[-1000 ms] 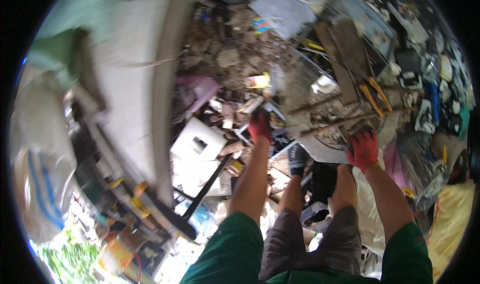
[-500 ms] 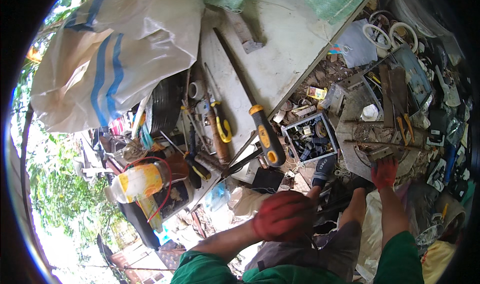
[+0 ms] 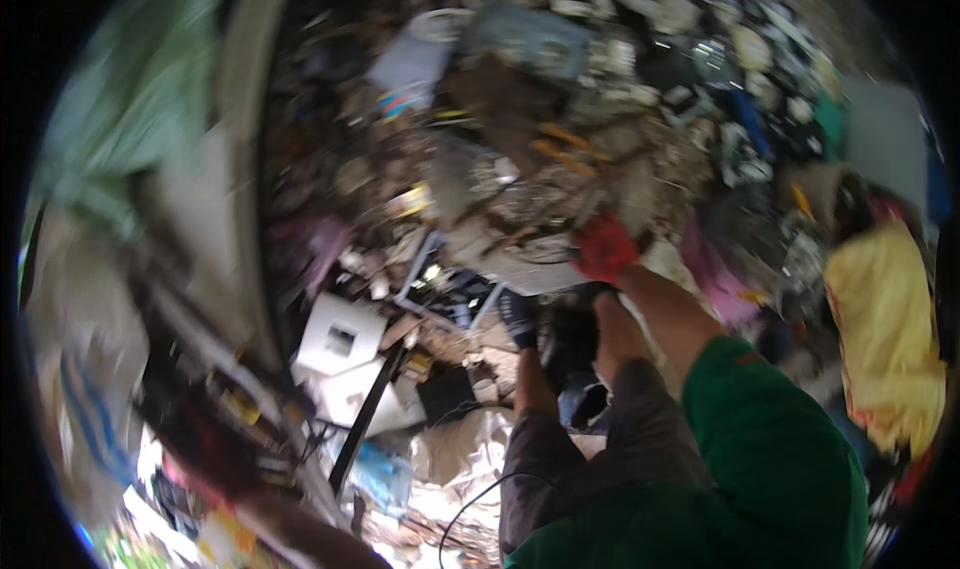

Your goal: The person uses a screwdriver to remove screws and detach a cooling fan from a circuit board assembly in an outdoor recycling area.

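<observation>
Since half a second ago, the left hand (image 3: 212, 464) has swung from in front of the person's lap out to the lower left, and the whole view has turned with the head. Both hands wear red gloves.

At lower left, the left hand is dark and smeared by motion, beside a jumble of tools (image 3: 240, 406) along a pale ledge (image 3: 190, 219). Whether its fingers are spread or wrapped around something, I cannot tell.

Near the centre, the right hand (image 3: 605, 251) rests at the near edge of a grey slab (image 3: 545, 277), which lies on the ground just beyond the person's feet. The fingers look curled, but blur hides whether they pinch the slab or something small on it.

Around the slab: orange-handled shears (image 3: 568, 149) lie farther out, past the right hand; a grey frame (image 3: 418, 267) with dark bits inside lies to its left; a white plate (image 3: 315, 334) with a square hole lies nearer, left of the feet; a yellow sack (image 3: 885, 339) is at far right.

As a judgement, the slab seems stiff and probably fairly heavy, though its material is unclear. Loose dirt could make its top slippery under a glove. Its near edge looks like the best hold, with fingers underneath and thumb on top, a second hand bearing some weight. The tools look hard and rigid; a handle would give the surest grip.
</observation>
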`<action>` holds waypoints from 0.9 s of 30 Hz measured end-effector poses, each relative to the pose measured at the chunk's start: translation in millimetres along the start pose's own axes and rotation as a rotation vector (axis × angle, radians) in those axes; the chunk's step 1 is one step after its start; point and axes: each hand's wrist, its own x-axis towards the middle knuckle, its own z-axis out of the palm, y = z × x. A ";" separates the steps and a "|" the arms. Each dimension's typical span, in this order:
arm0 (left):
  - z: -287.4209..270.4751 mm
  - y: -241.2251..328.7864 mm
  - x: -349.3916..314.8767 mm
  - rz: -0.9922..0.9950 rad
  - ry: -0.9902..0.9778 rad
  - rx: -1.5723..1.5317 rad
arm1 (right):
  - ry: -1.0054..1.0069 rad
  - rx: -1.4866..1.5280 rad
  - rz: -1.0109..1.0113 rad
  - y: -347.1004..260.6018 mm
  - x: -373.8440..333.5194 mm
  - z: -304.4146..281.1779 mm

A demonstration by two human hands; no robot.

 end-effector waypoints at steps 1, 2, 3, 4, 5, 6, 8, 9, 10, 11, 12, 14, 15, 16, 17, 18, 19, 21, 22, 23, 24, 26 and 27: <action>16.2 19.5 -24.8 0.277 0.006 0.348 | 0.208 0.011 -0.050 6.4 -3.1 5.4; 31.5 35.6 -49.5 0.547 0.114 0.695 | 0.209 0.072 -0.037 12.3 -5.0 4.6; 24.8 25.6 -59.5 1.030 0.099 1.023 | 0.217 0.136 -0.024 18.6 -10.3 3.8; 6.5 3.9 -70.0 1.107 -0.078 0.918 | 0.215 0.142 -0.006 22.8 -16.7 5.2; 19.4 -4.8 -100.0 1.038 -0.236 0.712 | 0.218 0.148 -0.012 23.0 -17.0 6.9; 60.4 -6.0 -143.2 0.856 -0.445 0.448 | 0.225 0.154 -0.030 22.0 -14.3 8.2; 134.0 -7.5 -197.3 0.683 -0.853 0.210 | 0.210 0.163 -0.018 22.2 -17.0 11.4; 168.6 -6.0 -208.9 0.678 -1.045 0.151 | 0.204 0.171 -0.017 20.7 -17.9 12.0; 197.0 -9.9 -215.8 0.789 -1.100 0.180 | 0.215 0.175 -0.022 19.2 -17.9 11.0; 222.3 -14.8 -220.1 0.901 -1.153 0.210 | 0.227 0.180 -0.029 18.0 -17.0 9.3; 246.2 -17.6 -223.2 0.904 -1.175 0.234 | 0.236 0.183 -0.032 18.4 -17.2 8.6; 292.6 -16.0 -228.3 0.891 -1.292 0.309 | 0.312 0.180 -0.045 24.2 -19.8 14.3; 312.5 -10.6 -229.9 0.874 -1.375 0.373 | 0.350 0.177 -0.053 26.5 -19.4 17.8; 330.7 -5.0 -233.5 0.858 -1.460 0.438 | 0.373 0.193 -0.057 27.0 -18.3 21.8; 349.6 1.1 -242.5 0.849 -1.508 0.467 | 0.392 0.214 -0.063 27.9 -17.2 27.4; 366.8 11.3 -256.3 0.843 -1.557 0.493 | 0.408 0.238 -0.066 29.8 -17.7 31.1; 383.7 19.0 -272.5 0.838 -1.610 0.517 | 0.421 0.262 -0.066 32.1 -18.4 35.7; 415.3 6.8 -300.8 0.865 -1.531 0.425 | 0.458 0.303 -0.081 31.7 -15.0 37.0; 433.9 3.3 -314.4 0.922 -1.460 0.442 | 0.481 0.327 -0.095 31.6 -10.7 35.4; 455.7 -4.8 -330.7 0.971 -1.404 0.445 | 0.484 0.341 -0.097 34.2 -15.1 38.7; 479.1 -9.6 -342.2 0.991 -1.329 0.505 | 0.497 0.364 -0.100 35.2 -15.2 41.2; 525.0 -23.7 -346.6 1.020 -1.156 0.639 | 0.517 0.385 -0.131 31.1 -10.5 41.3; 546.3 -37.9 -343.0 1.029 -1.071 0.626 | 0.516 0.395 -0.136 29.9 -9.6 42.9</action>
